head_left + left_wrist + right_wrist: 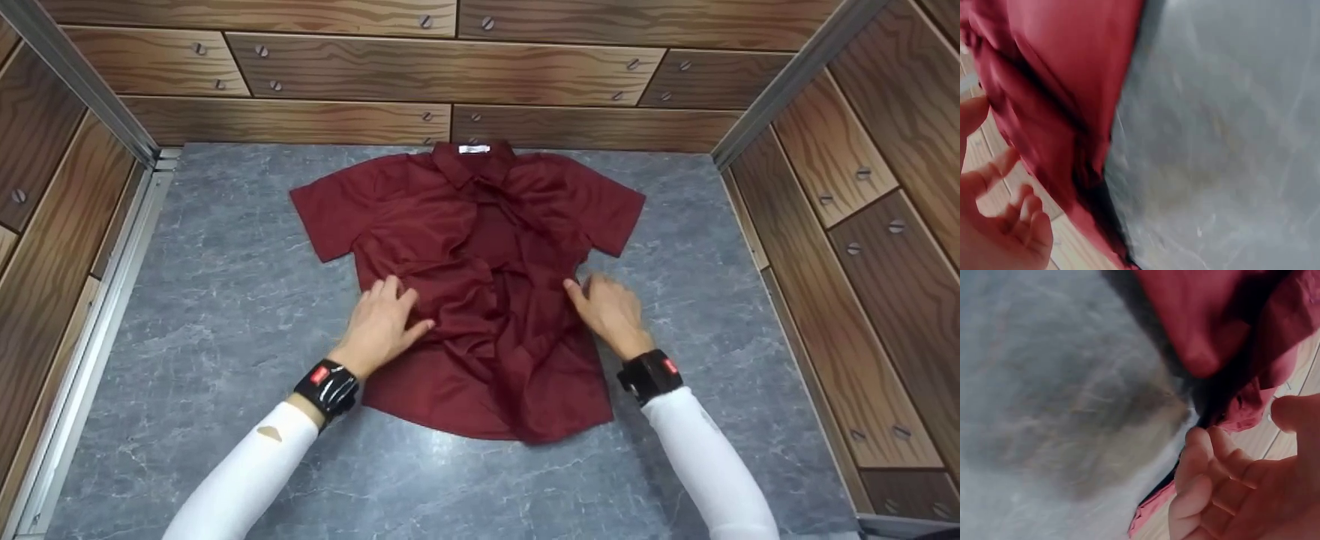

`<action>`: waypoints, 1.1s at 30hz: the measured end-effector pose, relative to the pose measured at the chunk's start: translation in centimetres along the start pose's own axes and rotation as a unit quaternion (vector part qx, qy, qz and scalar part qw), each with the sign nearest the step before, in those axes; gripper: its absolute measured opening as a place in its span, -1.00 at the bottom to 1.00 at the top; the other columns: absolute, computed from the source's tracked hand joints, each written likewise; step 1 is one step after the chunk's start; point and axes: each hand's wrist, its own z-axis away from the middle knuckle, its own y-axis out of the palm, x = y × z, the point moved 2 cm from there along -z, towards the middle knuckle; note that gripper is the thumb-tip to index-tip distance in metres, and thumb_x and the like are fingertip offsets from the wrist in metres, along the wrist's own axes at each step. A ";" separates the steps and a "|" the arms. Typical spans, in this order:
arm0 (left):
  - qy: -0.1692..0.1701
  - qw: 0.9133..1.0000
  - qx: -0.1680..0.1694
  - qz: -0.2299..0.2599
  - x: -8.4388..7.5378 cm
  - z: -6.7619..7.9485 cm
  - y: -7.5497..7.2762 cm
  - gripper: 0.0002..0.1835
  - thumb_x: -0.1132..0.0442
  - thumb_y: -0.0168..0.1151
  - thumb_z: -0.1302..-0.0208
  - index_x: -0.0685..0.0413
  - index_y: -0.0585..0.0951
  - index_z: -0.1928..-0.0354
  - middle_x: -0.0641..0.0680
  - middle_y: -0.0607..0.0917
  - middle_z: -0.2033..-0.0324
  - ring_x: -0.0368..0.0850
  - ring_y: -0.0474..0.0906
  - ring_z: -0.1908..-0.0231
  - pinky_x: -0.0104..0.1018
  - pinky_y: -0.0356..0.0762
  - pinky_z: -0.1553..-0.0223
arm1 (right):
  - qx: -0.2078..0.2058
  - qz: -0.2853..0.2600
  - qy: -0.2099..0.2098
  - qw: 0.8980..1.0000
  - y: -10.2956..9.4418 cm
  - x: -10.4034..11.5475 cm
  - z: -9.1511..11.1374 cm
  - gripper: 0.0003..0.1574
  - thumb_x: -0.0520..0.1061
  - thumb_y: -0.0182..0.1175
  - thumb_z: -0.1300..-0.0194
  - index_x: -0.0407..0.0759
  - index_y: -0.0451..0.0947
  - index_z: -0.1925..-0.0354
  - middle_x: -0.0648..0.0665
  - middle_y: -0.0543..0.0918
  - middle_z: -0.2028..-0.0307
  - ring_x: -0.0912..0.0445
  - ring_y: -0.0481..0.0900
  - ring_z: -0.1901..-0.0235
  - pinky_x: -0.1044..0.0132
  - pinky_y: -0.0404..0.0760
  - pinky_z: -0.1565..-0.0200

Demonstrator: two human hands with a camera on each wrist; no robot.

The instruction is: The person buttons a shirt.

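Observation:
A dark red short-sleeved shirt (450, 330) lies front up on the grey marbled surface, its collar (474, 161) with a white label at the far end. Its front gapes below the collar, and the cloth is wrinkled through the middle. My left hand (381, 322) is over the shirt's left side, thumb spread from the loosely bent fingers. At the opposite side edge is my right hand (611, 309), its thumb overlapping the cloth in the head view. In the right wrist view, the bent fingers (1224, 467) are beside the shirt's edge, thumb apart, pinching nothing.
Wood-patterned panels (442, 67) wall the grey surface (225, 300) at the back and both sides. A pale metal rail (97, 352) runs along the left edge. Black bands (328, 390) circle both wrists, above white sleeves (247, 472).

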 end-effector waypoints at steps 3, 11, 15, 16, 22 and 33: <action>0.028 0.999 0.013 0.009 -0.5 0.5 0.4 -0.56 -0.24 0.27 -0.15 -0.04 0.57 0.20 0.08 0.47 0.22 0.07 0.44 0.20 -0.04 0.42 0.21 | 0.021 0.012 0.010 1.000 0.4 -0.2 0.0 -0.37 0.40 -0.07 -0.34 -0.10 0.48 0.38 -0.19 0.61 0.47 -0.14 0.59 0.46 0.02 0.46 0.43; 0.028 0.997 0.071 0.015 -0.1 1.1 1.7 -0.29 -0.27 0.38 0.00 -0.06 0.52 -0.14 0.16 0.44 -0.16 0.16 0.37 -0.21 0.09 0.35 -0.14 | -0.033 -0.083 -0.007 0.996 0.2 1.0 0.0 -0.62 0.21 0.16 -0.27 -0.04 0.40 0.39 -0.07 0.47 0.56 0.01 0.45 0.55 0.20 0.30 0.51; 0.031 0.997 0.073 0.016 -0.1 1.2 1.6 -0.29 -0.28 0.35 -0.01 -0.04 0.51 -0.14 0.17 0.44 -0.18 0.17 0.35 -0.23 0.11 0.29 -0.21 | -0.071 -0.182 -0.042 0.980 -0.6 2.8 -0.2 -0.68 0.07 0.23 -0.24 -0.09 0.36 0.28 -0.05 0.43 0.49 0.05 0.39 0.51 0.22 0.31 0.43; 0.032 0.997 0.071 0.015 -0.1 1.2 1.6 -0.31 -0.28 0.32 -0.04 -0.05 0.52 -0.14 0.17 0.44 -0.18 0.16 0.35 -0.24 0.10 0.28 -0.22 | -0.076 -0.203 -0.053 0.975 -0.7 3.4 -0.2 -0.68 0.04 0.24 -0.23 -0.11 0.37 0.25 -0.06 0.45 0.47 0.04 0.41 0.49 0.22 0.34 0.41; 0.035 0.999 0.027 0.027 -1.2 0.3 1.3 -0.51 -0.18 0.17 -0.21 -0.03 0.58 -0.04 0.10 0.50 -0.05 0.09 0.43 -0.11 0.02 0.36 -0.11 | -0.085 -0.280 -0.120 0.949 -0.4 8.2 -0.3 -0.66 -0.10 0.29 -0.17 -0.16 0.48 0.10 -0.15 0.63 0.36 0.03 0.55 0.40 0.17 0.49 0.30; 0.015 0.996 -0.024 0.083 -2.6 -2.5 1.4 -0.64 -0.03 0.12 -0.33 0.00 0.59 -0.02 0.08 0.50 0.00 0.06 0.47 -0.02 -0.01 0.40 -0.07 | 0.156 -0.121 -0.221 0.955 3.5 13.2 1.1 -0.44 0.21 0.08 -0.37 -0.04 0.52 -0.19 0.01 0.67 0.27 0.17 0.61 0.29 0.22 0.57 0.18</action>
